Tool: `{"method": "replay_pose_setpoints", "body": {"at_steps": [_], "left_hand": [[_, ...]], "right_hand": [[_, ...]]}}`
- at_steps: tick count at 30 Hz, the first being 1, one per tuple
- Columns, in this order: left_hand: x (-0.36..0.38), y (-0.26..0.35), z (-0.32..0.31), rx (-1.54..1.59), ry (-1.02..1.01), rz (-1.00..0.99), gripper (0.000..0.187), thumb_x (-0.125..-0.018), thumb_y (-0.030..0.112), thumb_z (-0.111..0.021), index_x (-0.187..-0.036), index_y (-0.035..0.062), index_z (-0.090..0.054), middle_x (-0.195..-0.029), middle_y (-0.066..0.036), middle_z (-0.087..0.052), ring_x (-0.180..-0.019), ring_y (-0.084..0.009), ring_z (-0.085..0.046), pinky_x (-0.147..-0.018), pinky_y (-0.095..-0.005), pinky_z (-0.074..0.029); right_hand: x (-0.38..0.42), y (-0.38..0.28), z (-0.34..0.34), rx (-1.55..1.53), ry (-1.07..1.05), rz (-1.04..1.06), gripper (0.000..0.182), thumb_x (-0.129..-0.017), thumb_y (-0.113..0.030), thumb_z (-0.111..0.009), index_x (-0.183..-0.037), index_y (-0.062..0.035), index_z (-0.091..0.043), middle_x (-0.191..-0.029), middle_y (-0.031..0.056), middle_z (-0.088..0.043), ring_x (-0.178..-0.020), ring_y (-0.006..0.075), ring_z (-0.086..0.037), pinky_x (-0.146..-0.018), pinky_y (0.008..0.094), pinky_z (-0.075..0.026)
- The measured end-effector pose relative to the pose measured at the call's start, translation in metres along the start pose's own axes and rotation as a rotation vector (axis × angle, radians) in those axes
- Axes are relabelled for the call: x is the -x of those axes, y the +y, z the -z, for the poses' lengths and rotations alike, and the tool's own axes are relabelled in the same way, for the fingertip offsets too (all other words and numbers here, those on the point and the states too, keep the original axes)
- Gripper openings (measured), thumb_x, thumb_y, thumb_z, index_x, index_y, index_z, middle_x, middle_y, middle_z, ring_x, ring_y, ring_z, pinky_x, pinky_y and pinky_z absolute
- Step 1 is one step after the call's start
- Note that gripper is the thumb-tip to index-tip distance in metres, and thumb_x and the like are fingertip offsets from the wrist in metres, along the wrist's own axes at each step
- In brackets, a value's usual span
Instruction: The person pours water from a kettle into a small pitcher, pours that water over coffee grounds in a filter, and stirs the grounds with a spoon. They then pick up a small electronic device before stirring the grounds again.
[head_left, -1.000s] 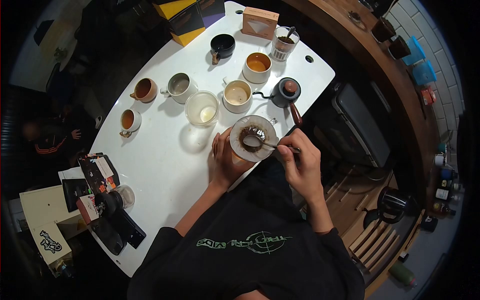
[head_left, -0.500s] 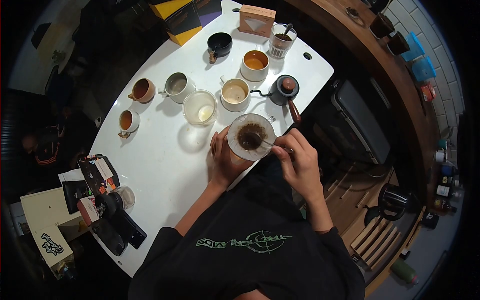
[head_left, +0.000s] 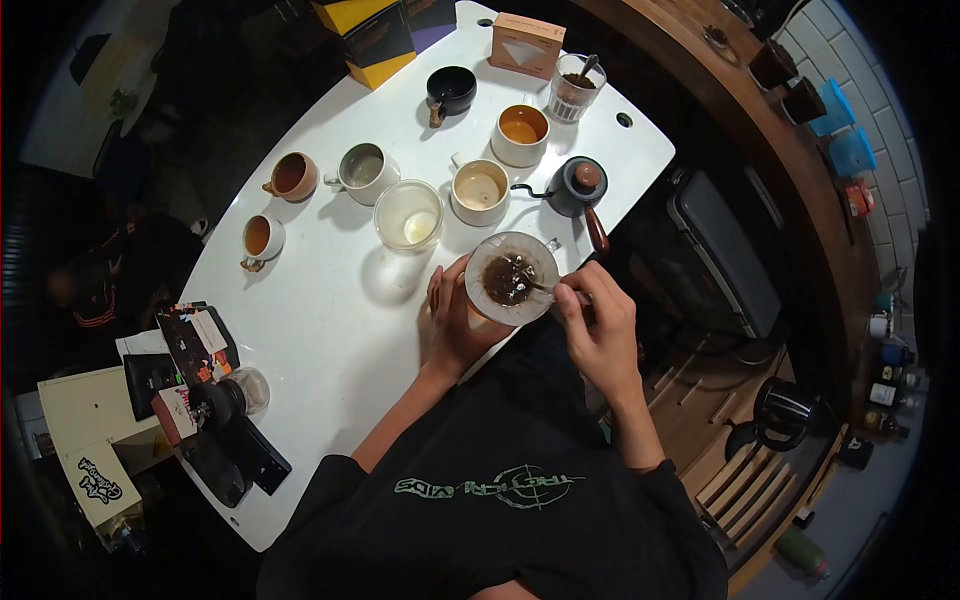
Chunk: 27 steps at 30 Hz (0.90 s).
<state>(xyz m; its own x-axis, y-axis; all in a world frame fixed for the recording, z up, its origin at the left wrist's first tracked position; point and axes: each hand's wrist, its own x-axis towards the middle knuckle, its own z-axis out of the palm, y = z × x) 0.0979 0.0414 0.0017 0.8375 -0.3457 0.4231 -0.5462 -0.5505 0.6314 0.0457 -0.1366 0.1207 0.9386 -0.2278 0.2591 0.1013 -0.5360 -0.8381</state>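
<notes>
A coffee dripper (head_left: 486, 296) with a pale paper filter and dark wet coffee in it is near the table's front edge. My left hand (head_left: 460, 322) wraps round the vessel under the dripper. In my right hand (head_left: 600, 318) a thin spoon (head_left: 541, 288) is pinched, its tip in the coffee. Behind the dripper stand a clear cup (head_left: 408, 216) with a little pale stuff inside and a cream mug (head_left: 480, 192). A dark kettle (head_left: 575, 186) with a wooden handle is just beyond, to the right.
More mugs stand farther back, among them a grey-white mug (head_left: 367, 175) and a black cup (head_left: 451, 91). A glass of ground coffee (head_left: 575, 90) is beside a small box (head_left: 526, 46). A phone (head_left: 262, 455) lies at the left edge. A person (head_left: 120, 270) is at far left.
The spoon has moved within the dripper, and the coffee surface looks more stirred, with bright glints. The whole view has shifted slightly.
</notes>
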Motion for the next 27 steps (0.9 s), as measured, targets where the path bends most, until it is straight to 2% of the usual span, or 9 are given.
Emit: {"method": "replay_pose_setpoints", "body": {"at_steps": [4,8,11,15,18,20,21,24,27], "left_hand": [[0.001,0.000,0.004,0.012,-0.037,0.028,0.089,-0.058,0.032,-0.094,-0.131,0.0051,-0.050,-0.124,-0.011,-0.050,-0.117,-0.0345,-0.050,-0.098,-0.0471,-0.043],[0.001,-0.001,0.004,0.009,-0.047,0.022,0.088,-0.057,0.030,-0.093,-0.130,0.0048,-0.051,-0.126,-0.011,-0.050,-0.118,-0.0355,-0.050,-0.100,-0.0476,-0.043],[0.000,0.001,0.005,-0.009,-0.041,0.015,0.089,-0.057,0.030,-0.093,-0.131,0.0047,-0.051,-0.126,-0.011,-0.050,-0.119,-0.0357,-0.050,-0.100,-0.0472,-0.043],[-0.001,0.003,0.006,0.004,-0.028,0.018,0.089,-0.058,0.030,-0.093,-0.131,0.0045,-0.051,-0.125,-0.012,-0.050,-0.119,-0.0357,-0.050,-0.100,-0.0471,-0.043],[-0.002,0.004,0.006,0.003,-0.025,0.015,0.087,-0.058,0.029,-0.093,-0.131,0.0045,-0.051,-0.125,-0.012,-0.051,-0.118,-0.0355,-0.051,-0.099,-0.0467,-0.044],[-0.004,0.006,0.009,0.001,-0.028,0.020,0.085,-0.060,0.029,-0.093,-0.130,0.0047,-0.052,-0.123,-0.012,-0.052,-0.115,-0.0352,-0.052,-0.098,-0.0464,-0.045],[-0.004,0.006,0.008,0.001,-0.028,0.020,0.085,-0.060,0.029,-0.093,-0.130,0.0047,-0.052,-0.123,-0.012,-0.052,-0.115,-0.0352,-0.052,-0.098,-0.0464,-0.045],[-0.003,0.002,0.005,0.006,-0.025,0.014,0.083,-0.060,0.028,-0.093,-0.129,0.0048,-0.052,-0.121,-0.011,-0.052,-0.112,-0.0343,-0.054,-0.096,-0.0461,-0.045],[-0.003,0.003,0.005,0.011,-0.021,0.010,0.083,-0.059,0.027,-0.092,-0.128,0.0050,-0.052,-0.119,-0.011,-0.053,-0.110,-0.0337,-0.055,-0.096,-0.0459,-0.045]], "right_hand": [[-0.002,0.007,0.003,-0.051,0.022,-0.059,0.016,-0.096,-0.010,-0.062,-0.087,0.0031,-0.059,-0.072,0.0094,-0.052,-0.054,0.0168,-0.047,-0.052,0.0303,-0.038],[0.001,0.027,0.000,-0.295,0.029,-0.308,0.031,-0.103,-0.023,-0.055,-0.083,0.0008,-0.057,-0.059,-0.0037,-0.040,-0.059,0.0046,-0.038,-0.052,0.0259,-0.028],[-0.001,0.029,0.002,-0.395,0.007,-0.380,0.033,-0.103,-0.025,-0.055,-0.082,0.0007,-0.057,-0.060,-0.0051,-0.041,-0.059,0.0047,-0.037,-0.053,0.0251,-0.029],[-0.001,0.027,0.004,-0.459,0.003,-0.360,0.034,-0.104,-0.026,-0.054,-0.083,0.0006,-0.057,-0.064,-0.0054,-0.044,-0.061,0.0037,-0.038,-0.054,0.0242,-0.028],[-0.003,0.022,0.007,-0.386,0.014,-0.219,0.027,-0.102,-0.021,-0.057,-0.086,0.0010,-0.058,-0.069,-0.0009,-0.047,-0.061,0.0071,-0.042,-0.054,0.0251,-0.032],[-0.009,0.008,0.014,-0.095,0.000,0.109,0.014,-0.095,-0.011,-0.064,-0.088,0.0005,-0.060,-0.076,0.0060,-0.051,-0.060,0.0166,-0.049,-0.055,0.0296,-0.038],[-0.010,0.002,0.016,-0.095,0.000,0.109,0.014,-0.095,-0.011,-0.064,-0.088,0.0005,-0.060,-0.076,0.0060,-0.051,-0.060,0.0166,-0.049,-0.055,0.0296,-0.038],[-0.009,-0.010,0.018,0.138,-0.049,0.167,0.010,-0.084,-0.004,-0.070,-0.089,-0.0016,-0.061,-0.081,0.0107,-0.052,-0.062,0.0296,-0.056,-0.056,0.0366,-0.045],[-0.010,-0.008,0.014,0.192,-0.067,0.196,0.009,-0.085,-0.004,-0.069,-0.088,-0.0018,-0.061,-0.081,0.0103,-0.052,-0.062,0.0291,-0.057,-0.056,0.0361,-0.045]]}}
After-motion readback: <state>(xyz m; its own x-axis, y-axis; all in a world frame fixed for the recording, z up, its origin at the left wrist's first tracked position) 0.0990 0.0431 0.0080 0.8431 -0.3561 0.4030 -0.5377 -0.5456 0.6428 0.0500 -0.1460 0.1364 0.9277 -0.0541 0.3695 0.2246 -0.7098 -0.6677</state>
